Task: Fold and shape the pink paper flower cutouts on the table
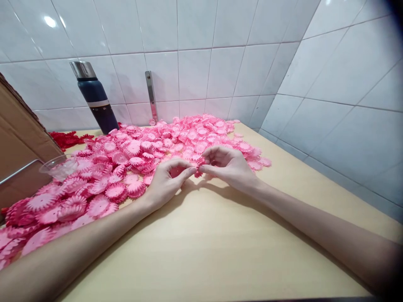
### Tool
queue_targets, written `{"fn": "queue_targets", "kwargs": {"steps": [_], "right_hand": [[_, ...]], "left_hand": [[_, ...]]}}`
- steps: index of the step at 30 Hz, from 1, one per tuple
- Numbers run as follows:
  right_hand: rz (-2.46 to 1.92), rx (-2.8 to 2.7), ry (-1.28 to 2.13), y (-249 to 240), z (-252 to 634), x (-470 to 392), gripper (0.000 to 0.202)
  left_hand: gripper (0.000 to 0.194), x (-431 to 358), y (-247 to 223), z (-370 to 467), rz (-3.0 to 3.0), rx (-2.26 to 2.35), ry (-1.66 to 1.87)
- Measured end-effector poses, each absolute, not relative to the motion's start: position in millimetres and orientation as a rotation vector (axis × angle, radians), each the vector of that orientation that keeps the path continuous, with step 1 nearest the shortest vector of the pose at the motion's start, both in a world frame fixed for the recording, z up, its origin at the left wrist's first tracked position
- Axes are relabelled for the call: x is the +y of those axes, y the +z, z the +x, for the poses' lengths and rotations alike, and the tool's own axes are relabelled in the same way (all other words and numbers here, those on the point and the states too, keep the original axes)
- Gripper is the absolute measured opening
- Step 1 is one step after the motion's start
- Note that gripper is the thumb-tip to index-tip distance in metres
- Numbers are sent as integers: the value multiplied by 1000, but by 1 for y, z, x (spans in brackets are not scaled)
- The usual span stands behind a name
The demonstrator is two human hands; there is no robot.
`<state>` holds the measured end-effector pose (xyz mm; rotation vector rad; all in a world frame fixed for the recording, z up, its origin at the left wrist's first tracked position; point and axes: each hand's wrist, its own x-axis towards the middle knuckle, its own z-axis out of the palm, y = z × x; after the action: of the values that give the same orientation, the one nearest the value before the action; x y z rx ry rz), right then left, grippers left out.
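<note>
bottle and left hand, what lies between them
In the head view, pink discs lie between the bottle and the left hand.

Prob. 100+ discs [133, 147], 1 btl [97, 100]

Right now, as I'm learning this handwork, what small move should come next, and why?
I'd probably turn the pink frilly piece slightly: the left hand and right hand seem to pinch it from opposite sides, and together they hide part of it from view.

Pale tabletop [201, 243]: heaped pink discs [132, 147], red pieces [67, 139], bottle [97, 100].
</note>
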<state>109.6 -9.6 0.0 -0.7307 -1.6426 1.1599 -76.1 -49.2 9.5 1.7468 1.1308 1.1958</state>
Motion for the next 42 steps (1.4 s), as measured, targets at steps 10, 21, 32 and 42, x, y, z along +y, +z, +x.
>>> {"fn": "queue_targets", "kwargs": {"steps": [10,21,32,42], "right_hand": [[-722,-1674,1136,0,110,-12,30],[-753,-1693,1217,3,109,-15,32],[-775,-1675,1274,3,111,-13,29],[-730,-1599,1382,3,113,-13,29]], "left_hand": [[25,-51,14,-73,1666,1155,1089],[27,-50,11,-74,1707,1171,1099],[27,-51,14,-74,1725,1166,1094],[29,-49,11,-75,1689,1123,1106]]}}
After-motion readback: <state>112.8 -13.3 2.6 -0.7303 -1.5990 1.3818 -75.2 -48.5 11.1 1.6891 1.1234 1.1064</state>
